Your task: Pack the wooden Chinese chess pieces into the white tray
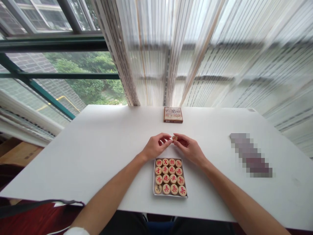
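Note:
A small round xiangqi piece (pixel 174 138) with a red mark is held up above the white table between my two hands. My right hand (pixel 189 148) pinches it between thumb and fingers. From the other side, the curled fingers and thumb tip of my left hand (pixel 157 146) meet at its left edge. Just below my hands lies a shallow open box (pixel 154 182), filled with rows of wooden xiangqi pieces (pixel 172 170). Their characters are red, except for a black-marked piece (pixel 158 188) in the near left corner.
A flat printed box (pixel 173 115) lies near the table's far edge. To the right is a blurred-out, pixelated object (pixel 251 155) on the white table (pixel 110 140). Striped curtains (pixel 156 55) hang behind, beside an open window; a cardboard box (pixel 22 153) is at the lower left.

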A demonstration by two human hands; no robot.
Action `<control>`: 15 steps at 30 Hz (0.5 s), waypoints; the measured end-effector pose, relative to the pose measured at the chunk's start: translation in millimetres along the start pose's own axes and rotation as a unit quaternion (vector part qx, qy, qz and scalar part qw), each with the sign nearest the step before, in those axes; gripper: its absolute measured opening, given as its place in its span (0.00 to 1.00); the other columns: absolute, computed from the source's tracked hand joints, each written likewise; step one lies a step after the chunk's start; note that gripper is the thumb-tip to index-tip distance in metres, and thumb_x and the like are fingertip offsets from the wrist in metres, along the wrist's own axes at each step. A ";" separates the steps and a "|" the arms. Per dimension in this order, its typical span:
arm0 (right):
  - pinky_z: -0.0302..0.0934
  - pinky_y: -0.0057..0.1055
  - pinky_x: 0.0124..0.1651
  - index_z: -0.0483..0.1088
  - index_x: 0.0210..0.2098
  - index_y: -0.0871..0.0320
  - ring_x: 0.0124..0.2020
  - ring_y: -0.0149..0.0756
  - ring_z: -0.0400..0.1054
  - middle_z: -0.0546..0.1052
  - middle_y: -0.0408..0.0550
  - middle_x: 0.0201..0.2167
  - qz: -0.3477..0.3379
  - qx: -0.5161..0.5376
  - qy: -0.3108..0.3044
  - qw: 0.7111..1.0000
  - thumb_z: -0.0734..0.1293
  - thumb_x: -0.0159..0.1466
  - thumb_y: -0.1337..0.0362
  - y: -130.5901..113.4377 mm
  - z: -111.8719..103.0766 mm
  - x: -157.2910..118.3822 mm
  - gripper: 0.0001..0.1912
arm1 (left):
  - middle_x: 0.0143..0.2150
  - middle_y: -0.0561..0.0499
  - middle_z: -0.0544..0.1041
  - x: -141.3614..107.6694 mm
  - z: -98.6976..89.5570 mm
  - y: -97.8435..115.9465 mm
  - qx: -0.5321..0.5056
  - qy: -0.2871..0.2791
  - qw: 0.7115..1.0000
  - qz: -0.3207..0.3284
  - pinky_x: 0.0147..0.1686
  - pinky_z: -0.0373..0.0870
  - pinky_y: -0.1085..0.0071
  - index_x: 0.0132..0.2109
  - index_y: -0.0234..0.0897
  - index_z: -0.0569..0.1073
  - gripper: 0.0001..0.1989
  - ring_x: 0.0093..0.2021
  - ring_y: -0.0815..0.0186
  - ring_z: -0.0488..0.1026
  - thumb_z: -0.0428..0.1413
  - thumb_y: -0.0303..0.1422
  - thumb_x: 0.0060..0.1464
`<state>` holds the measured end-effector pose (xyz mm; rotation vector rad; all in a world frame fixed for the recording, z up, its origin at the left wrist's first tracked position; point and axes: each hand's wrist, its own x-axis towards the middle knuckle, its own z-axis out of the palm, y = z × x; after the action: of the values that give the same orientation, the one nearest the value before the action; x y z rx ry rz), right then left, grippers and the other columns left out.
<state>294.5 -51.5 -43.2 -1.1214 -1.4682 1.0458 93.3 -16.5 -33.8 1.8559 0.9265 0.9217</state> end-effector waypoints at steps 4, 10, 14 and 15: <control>0.74 0.45 0.52 0.74 0.52 0.54 0.43 0.43 0.79 0.82 0.50 0.43 -0.029 -0.036 -0.007 0.999 0.71 0.64 0.56 -1.2 1.8 -1.2 0.19 | 0.43 0.45 0.81 0.9 0.4 -0.8 -0.037 -0.005 0.999 -0.022 0.37 0.76 0.70 0.50 0.36 0.77 0.19 0.37 0.65 0.78 0.58 0.45 0.60; 0.75 0.40 0.45 0.73 0.47 0.55 0.38 0.40 0.78 0.81 0.49 0.38 -0.073 -0.081 0.005 0.994 0.71 0.64 0.58 -6.0 1.8 -2.8 0.14 | 0.43 0.43 0.82 0.7 3.2 1.7 -0.139 -0.028 0.989 -0.045 0.43 0.78 0.67 0.50 0.34 0.75 0.19 0.38 0.64 0.80 0.60 0.44 0.58; 0.74 0.37 0.40 0.71 0.42 0.55 0.34 0.39 0.76 0.79 0.47 0.34 -0.088 -0.092 0.007 0.992 0.72 0.63 0.58 -6.5 3.1 -3.7 0.11 | 0.45 0.42 0.81 0.5 5.3 2.1 -0.156 -0.031 0.986 -0.058 0.45 0.77 0.66 0.49 0.33 0.75 0.19 0.42 0.61 0.80 0.62 0.43 0.57; 0.74 0.37 0.40 0.70 0.42 0.55 0.34 0.38 0.76 0.79 0.47 0.34 -0.090 -0.098 0.005 0.991 0.72 0.63 0.58 -6.4 3.5 -3.8 0.11 | 0.45 0.42 0.81 0.6 5.7 2.0 -0.154 -0.031 0.986 -0.062 0.44 0.77 0.66 0.49 0.33 0.76 0.19 0.43 0.61 0.80 0.62 0.43 0.57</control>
<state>290.5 -56.8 -38.3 -1.1035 -1.6587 0.7835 99.0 -18.8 -34.0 1.5379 0.8014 0.8716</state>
